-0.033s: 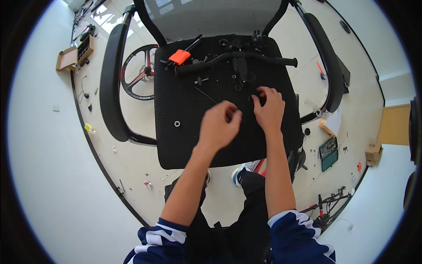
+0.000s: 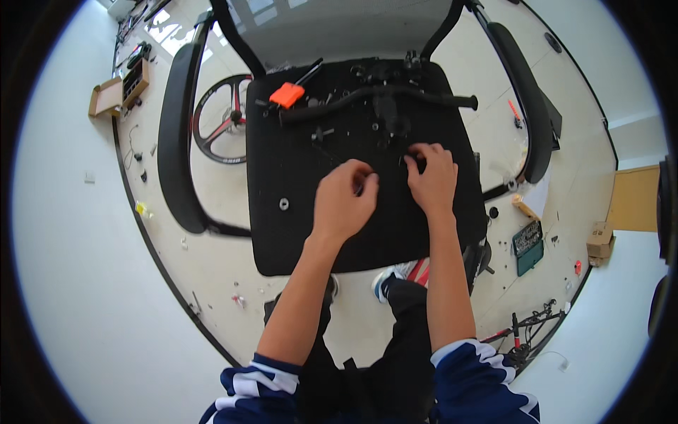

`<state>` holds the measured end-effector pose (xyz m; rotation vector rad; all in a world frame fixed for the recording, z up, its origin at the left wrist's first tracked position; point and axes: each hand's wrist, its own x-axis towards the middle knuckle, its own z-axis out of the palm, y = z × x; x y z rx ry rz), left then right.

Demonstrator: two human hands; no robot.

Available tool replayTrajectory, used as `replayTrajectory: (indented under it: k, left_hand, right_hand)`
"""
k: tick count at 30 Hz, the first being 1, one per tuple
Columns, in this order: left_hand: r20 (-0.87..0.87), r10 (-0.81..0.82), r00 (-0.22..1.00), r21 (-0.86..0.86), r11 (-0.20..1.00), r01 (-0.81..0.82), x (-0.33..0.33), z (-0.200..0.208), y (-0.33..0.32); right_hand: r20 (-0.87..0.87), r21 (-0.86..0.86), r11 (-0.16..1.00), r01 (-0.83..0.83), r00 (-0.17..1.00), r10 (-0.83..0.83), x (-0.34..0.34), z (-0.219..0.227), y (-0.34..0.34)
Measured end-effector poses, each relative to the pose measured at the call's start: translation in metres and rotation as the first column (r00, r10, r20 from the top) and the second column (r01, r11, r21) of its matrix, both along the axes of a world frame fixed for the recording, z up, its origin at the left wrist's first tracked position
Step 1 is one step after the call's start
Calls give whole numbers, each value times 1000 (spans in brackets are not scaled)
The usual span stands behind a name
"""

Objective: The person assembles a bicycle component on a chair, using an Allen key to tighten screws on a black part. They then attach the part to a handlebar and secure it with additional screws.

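My left hand (image 2: 343,199) is curled over the black chair seat (image 2: 304,244), thumb and fingers nearly meeting; what they hold, if anything, cannot be made out. My right hand (image 2: 432,177) is just to the right of it, thumb and forefinger brought together by a tiny part at their tips, too small to name. Beyond both hands lies a black handlebar (image 2: 337,100), with a dark stem-like part (image 2: 387,113) at its middle. A silver nut (image 2: 284,204) rests on the seat left of my left hand. Nearer the handlebar sits a small bolt-like part (image 2: 322,133).
An orange block-like object (image 2: 287,95) and several small parts lie at the seat's back. Armrests (image 2: 178,141) rise on both sides. On the floor are a spoked wheel (image 2: 220,119), an open green case (image 2: 528,249), cardboard boxes (image 2: 600,240) and a bike frame (image 2: 519,332).
My left hand has shifted slightly left, away from my right hand, which has stayed almost in place. The whole view has tilted a little.
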<state>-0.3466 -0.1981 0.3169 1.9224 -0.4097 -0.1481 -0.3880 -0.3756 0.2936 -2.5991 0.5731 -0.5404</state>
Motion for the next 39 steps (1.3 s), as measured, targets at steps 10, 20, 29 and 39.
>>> replayTrajectory:
  k: [10, 20, 29, 39]
  left_hand:
    - [350, 214, 912, 425, 831, -358, 68, -5, 36]
    - [238, 204, 950, 564, 767, -306, 71, -10, 30]
    - [-37, -92, 995, -224, 971, 82, 26, 31, -23]
    - [-594, -207, 777, -537, 822, -191, 42, 13, -23]
  right_hand:
    - [149, 216, 975, -59, 988, 26, 28, 22, 5]
    - [155, 445, 895, 12, 984, -90, 29, 12, 0]
    - [159, 987, 39, -157, 985, -62, 3, 51, -4]
    - [221, 975, -27, -219, 971, 92, 2, 44, -2]
